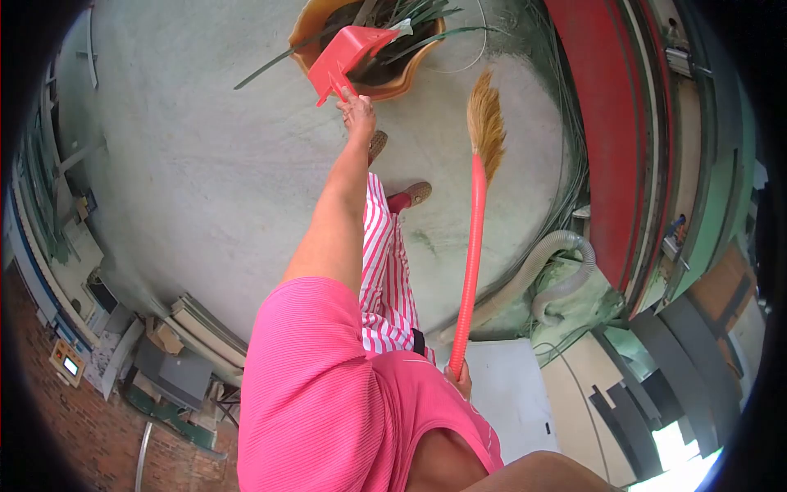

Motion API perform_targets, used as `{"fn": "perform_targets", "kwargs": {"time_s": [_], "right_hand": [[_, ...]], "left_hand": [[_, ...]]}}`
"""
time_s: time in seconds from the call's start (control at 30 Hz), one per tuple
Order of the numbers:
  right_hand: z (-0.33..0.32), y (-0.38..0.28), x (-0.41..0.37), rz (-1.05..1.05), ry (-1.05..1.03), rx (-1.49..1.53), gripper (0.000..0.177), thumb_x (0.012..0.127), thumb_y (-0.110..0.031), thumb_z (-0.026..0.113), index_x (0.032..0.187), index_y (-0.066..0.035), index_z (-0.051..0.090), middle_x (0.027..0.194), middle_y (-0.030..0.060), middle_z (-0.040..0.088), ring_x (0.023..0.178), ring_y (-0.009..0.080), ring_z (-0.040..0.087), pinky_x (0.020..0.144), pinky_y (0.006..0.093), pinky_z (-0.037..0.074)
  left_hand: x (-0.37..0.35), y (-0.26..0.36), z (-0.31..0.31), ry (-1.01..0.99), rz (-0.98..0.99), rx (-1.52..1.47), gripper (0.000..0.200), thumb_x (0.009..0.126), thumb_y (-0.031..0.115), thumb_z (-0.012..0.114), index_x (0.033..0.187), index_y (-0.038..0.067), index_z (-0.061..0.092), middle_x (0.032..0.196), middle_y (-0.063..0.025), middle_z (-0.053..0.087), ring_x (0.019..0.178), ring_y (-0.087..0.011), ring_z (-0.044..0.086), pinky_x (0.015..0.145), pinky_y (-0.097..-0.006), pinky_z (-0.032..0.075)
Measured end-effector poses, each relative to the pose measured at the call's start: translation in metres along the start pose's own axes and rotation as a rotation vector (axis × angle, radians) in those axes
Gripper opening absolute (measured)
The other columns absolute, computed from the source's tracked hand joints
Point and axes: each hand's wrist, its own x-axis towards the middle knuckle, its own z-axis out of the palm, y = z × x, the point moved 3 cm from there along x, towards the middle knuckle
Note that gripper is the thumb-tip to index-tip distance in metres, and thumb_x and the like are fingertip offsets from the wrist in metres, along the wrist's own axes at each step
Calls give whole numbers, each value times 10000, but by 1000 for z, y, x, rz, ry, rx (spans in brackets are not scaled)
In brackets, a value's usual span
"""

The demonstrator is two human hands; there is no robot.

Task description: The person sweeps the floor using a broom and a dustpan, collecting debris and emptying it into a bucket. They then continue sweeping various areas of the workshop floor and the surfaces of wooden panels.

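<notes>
My left hand (358, 115) is stretched far forward, its fingers closed around the handle of a red dustpan (348, 54). The dustpan is tilted over the near side of an orange tub (403, 87). Dark green strips and other scraps (410, 37) fill the tub and poke past its rim. Close to my body, my right hand (462, 381) grips the lower end of a broom's (474, 246) red handle. The broom points away from me, its straw bristles (487, 119) at the far end. My right hand is partly hidden by the handle and the pink shirt.
A ribbed hose (566, 246) curls on the concrete floor (188, 164) at right, beside a long red panel (602, 139). Grey boards (697, 353) lean at lower right. At lower left are stacked panels (209, 328) and a small lit screen (69, 363).
</notes>
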Motion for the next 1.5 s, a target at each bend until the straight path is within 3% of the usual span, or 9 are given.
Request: {"fn": "perform_targets", "kwargs": {"time_s": [0.13,0.37,0.57,0.67,0.97,1.07,1.17,1.37,1.5], "right_hand": [[7,-8,4,14,41,-112,286,774,-140,465,1041,-39,442,570,9,426,450,74,409,423,230,347],[8,-17,1,60,56,-34,203,782,-146,468,956,-45,450,564,7,420,439,71,395,410,226,341],[10,-20,-5,66,54,133,152,806,-155,457,918,-56,428,547,-6,389,405,55,363,359,196,313],[6,-9,-6,70,57,171,129,809,-160,454,886,-62,421,546,-8,384,402,55,360,352,195,307],[4,16,-10,32,42,207,151,808,-184,455,888,-62,418,545,-9,385,400,61,362,354,202,313],[1,25,-11,38,63,194,155,803,-184,462,884,-59,421,537,-7,388,400,63,366,352,206,311],[-3,48,-6,10,47,189,153,798,-186,469,873,-59,427,526,-7,392,404,64,376,350,209,310],[-6,66,-17,-70,70,65,170,787,-188,477,869,-40,468,516,1,412,414,82,396,382,238,326],[-9,102,-17,-105,120,-51,211,771,-180,481,914,-26,496,528,25,442,428,102,417,402,263,344]], "left_hand": [[6,15,-15,-3,241,186,467,789,285,426,1163,60,259,938,-277,406,756,-422,513,649,-449,435],[12,21,-41,-6,414,131,475,792,237,417,1187,48,233,949,-292,401,806,-448,479,700,-478,409],[5,-27,-25,-171,356,173,519,797,257,407,1220,58,183,963,-317,405,817,-461,486,716,-491,408],[-4,-19,-24,-256,327,184,548,792,265,411,1236,60,161,978,-320,408,844,-466,475,743,-496,394],[-31,-11,-43,-92,410,158,554,795,265,395,1259,73,163,991,-283,396,806,-437,505,696,-475,422],[-35,-33,-35,-212,393,389,562,786,231,405,1264,74,155,974,-272,401,785,-425,516,681,-469,428],[-41,-29,-49,-260,361,376,539,792,205,394,1255,90,141,974,-290,395,794,-451,501,679,-491,417],[-78,-4,-79,-159,488,368,534,795,197,393,1254,86,144,970,-283,398,777,-443,510,661,-484,426],[-75,-15,-71,-377,266,486,564,780,209,401,1264,81,140,1062,-294,377,918,-433,476,778,-479,391]]}}
